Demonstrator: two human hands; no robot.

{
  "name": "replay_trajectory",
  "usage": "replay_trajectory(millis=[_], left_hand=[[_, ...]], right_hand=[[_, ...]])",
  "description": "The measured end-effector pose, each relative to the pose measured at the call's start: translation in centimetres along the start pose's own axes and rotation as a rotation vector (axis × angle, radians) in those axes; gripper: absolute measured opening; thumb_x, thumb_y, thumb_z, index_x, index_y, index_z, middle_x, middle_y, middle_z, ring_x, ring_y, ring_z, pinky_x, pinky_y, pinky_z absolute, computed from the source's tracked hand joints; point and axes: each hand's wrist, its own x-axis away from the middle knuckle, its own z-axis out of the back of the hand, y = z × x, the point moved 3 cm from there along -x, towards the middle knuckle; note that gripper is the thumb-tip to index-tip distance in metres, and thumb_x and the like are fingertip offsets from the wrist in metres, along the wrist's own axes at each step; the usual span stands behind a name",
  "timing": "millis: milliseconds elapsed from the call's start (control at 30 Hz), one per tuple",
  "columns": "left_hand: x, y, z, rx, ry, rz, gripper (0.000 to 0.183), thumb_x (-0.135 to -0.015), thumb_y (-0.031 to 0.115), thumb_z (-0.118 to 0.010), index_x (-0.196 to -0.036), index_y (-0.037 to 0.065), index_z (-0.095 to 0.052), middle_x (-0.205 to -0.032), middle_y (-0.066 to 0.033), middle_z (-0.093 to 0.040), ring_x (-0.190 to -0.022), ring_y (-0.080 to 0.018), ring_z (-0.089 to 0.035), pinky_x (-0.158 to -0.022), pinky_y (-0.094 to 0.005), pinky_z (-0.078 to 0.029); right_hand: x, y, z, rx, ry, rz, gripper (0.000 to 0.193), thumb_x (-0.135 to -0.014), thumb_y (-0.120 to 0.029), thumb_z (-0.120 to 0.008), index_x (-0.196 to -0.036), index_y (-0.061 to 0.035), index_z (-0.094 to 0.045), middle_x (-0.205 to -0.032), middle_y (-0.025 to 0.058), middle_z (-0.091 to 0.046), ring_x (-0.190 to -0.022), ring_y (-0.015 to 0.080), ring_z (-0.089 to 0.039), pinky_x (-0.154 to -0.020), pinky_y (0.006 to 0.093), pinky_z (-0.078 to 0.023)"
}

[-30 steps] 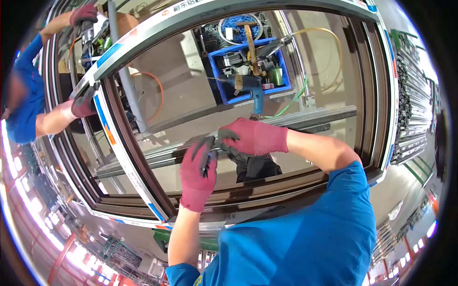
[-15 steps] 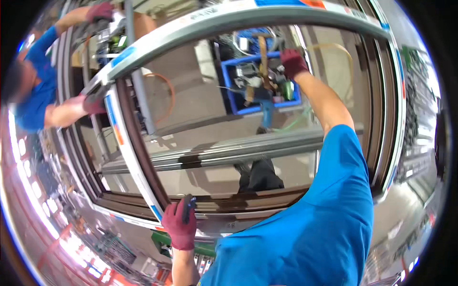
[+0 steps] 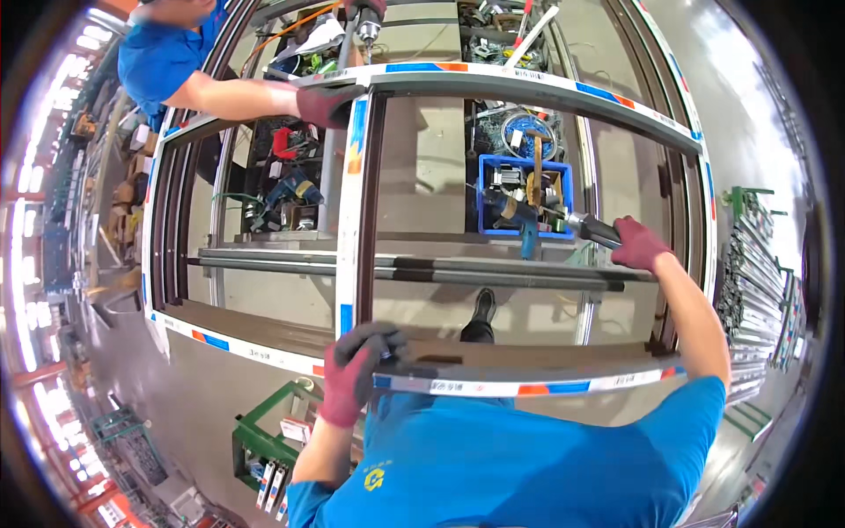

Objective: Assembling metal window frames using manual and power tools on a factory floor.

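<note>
Fastening looks to be the step in hand, with a tool at the ready but apart from the near joint. A blue-shirted worker has the gloved right grip closed around what looks like a power driver, dark with a silver nose, held over the right-hand opening of a large brown window frame. Its nose points left, just beside a blue crate seen through the opening, where a wooden-handled hammer lies across the far rim. The frame lies flat before the worker, edged in white, blue and orange tape. The left grip curls at the near rail, beside the foot of the dividing bar; thumb and fingers are drawn close, but from where I stand I cannot tell whether they pinch a small part. At the bar's far end a co-worker's hand rests on the junction, the co-worker's other hand on a drill. My judgement: the next move calls for bringing the driver over to the left grip and squaring its nose to the joint, with the frame held steady.
</note>
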Motion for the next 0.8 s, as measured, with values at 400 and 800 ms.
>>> replay_trajectory(millis=[400,800], left_hand=[[0.6,1.2,6.4,0.298,-0.569,-0.015,0.043,-0.109,0.016,-0.059,-0.148,-0.001,-0.051,-0.121,-0.0155,-0.072,-0.107,-0.0262,-0.073,-0.090,-0.0386,-0.063],[8.7,-2.3,12.9,0.294,-0.614,0.059,0.033,-0.112,0.018,-0.054,-0.142,0.005,-0.056,-0.111,-0.0092,-0.071,-0.102,-0.0271,-0.073,-0.087,-0.0416,-0.063]], right_hand=[[38.0,-39.1,-10.8,-1.175,0.111,-0.296,0.068,-0.076,-0.011,-0.088,-0.136,-0.0027,-0.058,-0.110,-0.0002,-0.061,-0.100,0.0094,-0.053,-0.084,0.0276,-0.048],[40.7,-53.5,-25.7,-1.467,0.162,-0.221,0.049,-0.080,-0.025,-0.087,-0.116,-0.0046,-0.060,-0.092,0.0000,-0.056,-0.088,0.0102,-0.052,-0.077,0.0304,-0.044]])
